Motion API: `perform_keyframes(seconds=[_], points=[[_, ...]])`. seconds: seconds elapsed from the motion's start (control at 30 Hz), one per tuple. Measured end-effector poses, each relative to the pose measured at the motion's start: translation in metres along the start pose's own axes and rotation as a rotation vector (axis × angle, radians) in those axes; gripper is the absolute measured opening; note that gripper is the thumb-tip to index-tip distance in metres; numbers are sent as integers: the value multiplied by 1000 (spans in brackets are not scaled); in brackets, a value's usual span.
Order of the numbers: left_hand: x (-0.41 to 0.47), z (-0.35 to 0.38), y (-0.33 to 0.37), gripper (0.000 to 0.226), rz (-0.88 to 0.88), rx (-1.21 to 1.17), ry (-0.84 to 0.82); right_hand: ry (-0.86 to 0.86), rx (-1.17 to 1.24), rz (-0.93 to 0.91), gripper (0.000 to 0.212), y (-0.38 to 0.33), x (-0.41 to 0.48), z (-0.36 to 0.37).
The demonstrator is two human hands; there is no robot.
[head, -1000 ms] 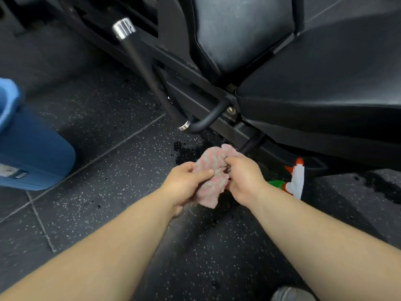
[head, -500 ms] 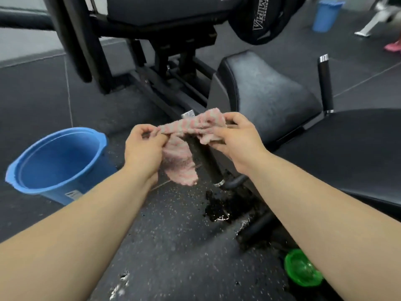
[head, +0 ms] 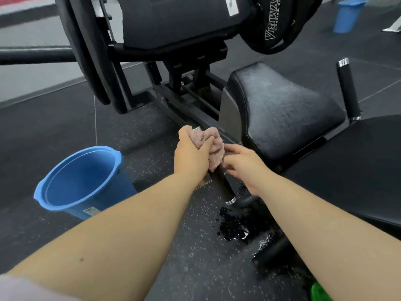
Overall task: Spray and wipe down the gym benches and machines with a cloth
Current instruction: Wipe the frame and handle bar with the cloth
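Half a second ago I had the cloth (head: 213,144) stretched between both hands; now it is bunched up in my left hand (head: 192,154) and pressed onto the machine's near handle (head: 224,189). My right hand (head: 244,165) has let go.

Nearest me, a green bottle (head: 319,292) shows at the bottom right edge, and a wet patch (head: 235,230) darkens the floor (head: 173,246). Just beyond it the handle starts at its chrome ring and runs up and away from me, leaning left. The cloth wraps its upper part, with my left fingers (head: 207,142) curled tight round the wad. My right fingers are loose and spread, the index tip touching the cloth from the right side.

To the left a blue bucket (head: 86,181) stands on the floor, well apart from the handle. Behind my hands is the black seat (head: 282,105), with a second handle (head: 348,88) upright on its right. Furthest off are a weight plate (head: 273,25) and a blue bin (head: 347,15).
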State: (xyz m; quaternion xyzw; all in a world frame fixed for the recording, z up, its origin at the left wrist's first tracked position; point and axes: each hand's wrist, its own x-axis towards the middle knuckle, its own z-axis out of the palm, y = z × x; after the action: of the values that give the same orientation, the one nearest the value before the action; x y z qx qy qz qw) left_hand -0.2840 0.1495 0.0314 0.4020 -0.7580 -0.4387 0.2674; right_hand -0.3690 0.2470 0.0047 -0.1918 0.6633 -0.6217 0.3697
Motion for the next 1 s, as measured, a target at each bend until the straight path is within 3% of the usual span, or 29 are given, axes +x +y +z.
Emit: perform_keyframes(seconds=[0.07,0.13,0.2,0.33,0.43,0.53,0.7,0.73,0.87,0.93,1.0], points=[[7,-5,-1,28,51,71,77,-70,-141,49,59,10,1,0],[26,-12,7,25,25,118,194,-148,-245,94,55,17,0,2],[47,-18,19,18,47,42,163,-187,-306,123,45,22,-2,5],[46,-22,45,41,109,-134,2,-202,-397,128,40,27,1,7],[32,-15,40,31,109,-23,-144,-208,-380,129,34,28,4,7],[23,-20,22,10,170,168,-142,-234,-383,116,36,29,5,5],[39,-27,22,32,243,664,-75,-272,-403,87,34,33,8,0],[39,-26,23,33,194,593,-34,-277,-399,82,35,33,8,1],[13,-8,21,31,-73,-333,63,-293,-381,69,37,37,12,-1],[-1,7,11,39,-36,-477,74,-274,-326,57,36,43,13,-1],[-20,17,-4,46,-36,-405,112,-248,-113,81,27,46,12,1]])
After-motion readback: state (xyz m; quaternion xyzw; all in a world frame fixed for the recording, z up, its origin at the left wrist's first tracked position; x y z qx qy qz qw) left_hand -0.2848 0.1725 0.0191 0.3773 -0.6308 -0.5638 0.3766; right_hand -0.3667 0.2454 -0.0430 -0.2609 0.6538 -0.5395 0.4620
